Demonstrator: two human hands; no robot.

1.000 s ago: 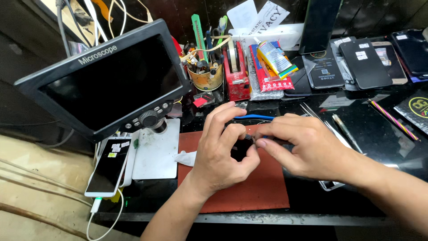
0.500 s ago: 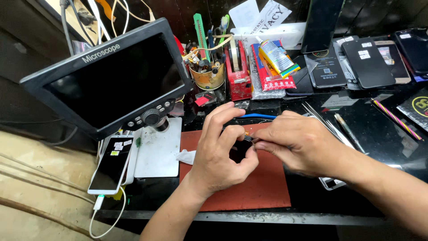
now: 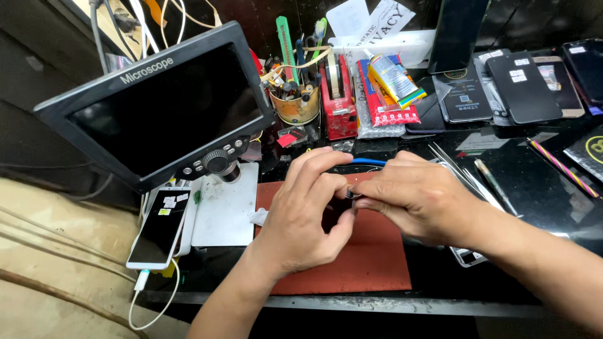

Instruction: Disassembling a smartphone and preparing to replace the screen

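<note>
Head view looks down on my two hands meeting over the red work mat (image 3: pixel 370 270), which lies at the near edge of the dark bench so that small parts stay on a plain surface. My left hand (image 3: pixel 308 220) curls in from below, thumb and fingers narrowed toward the meeting point, and my right hand (image 3: pixel 421 198) comes across from the right with its fingertips pinched close together. Between them sits a small dark part (image 3: pixel 350 194), held just above the mat where both hands can steady it; I cannot tell exactly which fingers bear it, since my knuckles hide most of it. A blue tool (image 3: pixel 369 162) lies just beyond my fingers, near enough to grab. To the left the digital microscope (image 3: pixel 160 107) tilts its dark screen toward me over its white base plate (image 3: pixel 226 207), and a white phone (image 3: pixel 158 227) rests beside that base with a cable in its lower end. Behind, a cup of tools (image 3: pixel 296 103) and a red tape dispenser (image 3: pixel 338 100) stand within reach, and several dark phones (image 3: pixel 521 85) lie flat along the right, well apart from my work.
</note>
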